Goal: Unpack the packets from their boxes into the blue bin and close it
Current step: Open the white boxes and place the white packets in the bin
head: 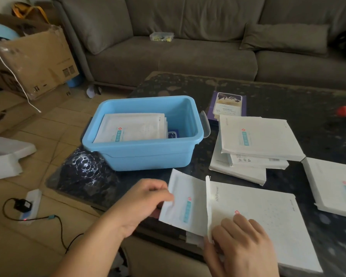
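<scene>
Your right hand (pixel 242 244) lies flat, fingers straight, pressing the flat white cardboard box (pixel 262 226) onto the dark speckled worktop (pixel 318 108), on the near side of the blue plastic bin (pixel 146 154). Your left hand (pixel 142 204) pinches the edge of a white foil packet with a teal label (pixel 183 202), which is half out of the box's open flap.

Risks, in my judgement:
- The box overhangs the worktop's near edge. Ease your pressing hand and box and packets could slide off.
- More packet edges show under the flap. A fast pull may drag them out loose.
- The pinch is at one edge only, so the packet could slip on the carry to the bin.

The bin holds white packets stacked toward its left, with a small dark blue item at the stack's right. Uneven stacking could stop the lid seating. No lid can be identified.

Right of the bin, a stack of white boxes (pixel 258 142) waits, a purple box (pixel 228 105) behind it.
</scene>
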`<move>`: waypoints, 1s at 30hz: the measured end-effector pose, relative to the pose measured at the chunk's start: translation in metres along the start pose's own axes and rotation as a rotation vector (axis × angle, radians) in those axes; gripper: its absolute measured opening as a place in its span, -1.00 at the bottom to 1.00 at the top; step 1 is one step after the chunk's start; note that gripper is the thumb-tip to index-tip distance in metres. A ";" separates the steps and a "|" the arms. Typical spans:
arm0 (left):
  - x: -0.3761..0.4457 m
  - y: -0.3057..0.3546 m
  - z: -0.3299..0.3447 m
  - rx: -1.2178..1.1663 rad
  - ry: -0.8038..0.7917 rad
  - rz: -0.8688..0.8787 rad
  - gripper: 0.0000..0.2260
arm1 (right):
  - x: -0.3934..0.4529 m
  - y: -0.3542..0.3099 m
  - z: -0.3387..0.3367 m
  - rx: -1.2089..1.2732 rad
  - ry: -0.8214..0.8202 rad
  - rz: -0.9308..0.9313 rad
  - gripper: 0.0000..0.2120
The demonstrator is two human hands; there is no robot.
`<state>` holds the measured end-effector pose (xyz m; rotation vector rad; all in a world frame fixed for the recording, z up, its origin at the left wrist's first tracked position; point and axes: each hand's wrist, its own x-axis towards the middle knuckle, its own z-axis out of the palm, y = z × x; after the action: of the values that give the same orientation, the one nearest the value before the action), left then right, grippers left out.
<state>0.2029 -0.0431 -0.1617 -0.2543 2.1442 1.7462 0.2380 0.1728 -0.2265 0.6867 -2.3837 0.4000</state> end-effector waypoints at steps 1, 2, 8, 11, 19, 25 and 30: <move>-0.002 -0.001 -0.006 -0.117 -0.001 -0.021 -0.76 | 0.000 0.000 0.000 0.002 0.006 -0.002 -0.73; -0.004 -0.001 -0.012 -0.224 -0.003 -0.027 -0.87 | 0.000 0.001 0.001 0.000 0.013 -0.003 -0.73; -0.027 0.013 -0.053 -0.503 0.013 0.057 -0.52 | 0.004 0.002 -0.001 0.002 -0.028 -0.009 -0.62; -0.036 0.021 -0.069 -0.630 0.012 0.145 -0.31 | 0.014 -0.003 -0.021 0.215 -0.123 0.108 -0.49; -0.040 0.056 -0.065 -0.767 0.057 0.289 -0.64 | 0.144 -0.024 -0.055 1.313 -0.233 0.747 -0.49; -0.025 0.063 -0.087 -0.193 0.872 0.418 -0.86 | 0.225 -0.024 -0.015 1.138 -0.311 0.776 -0.47; -0.025 0.058 -0.102 0.229 0.954 0.352 -0.77 | 0.260 -0.028 0.019 1.107 -0.495 0.840 -0.49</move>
<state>0.1885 -0.1322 -0.0823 -0.8227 3.1917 1.7141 0.0698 0.0437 -0.0727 0.1311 -2.6764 2.2057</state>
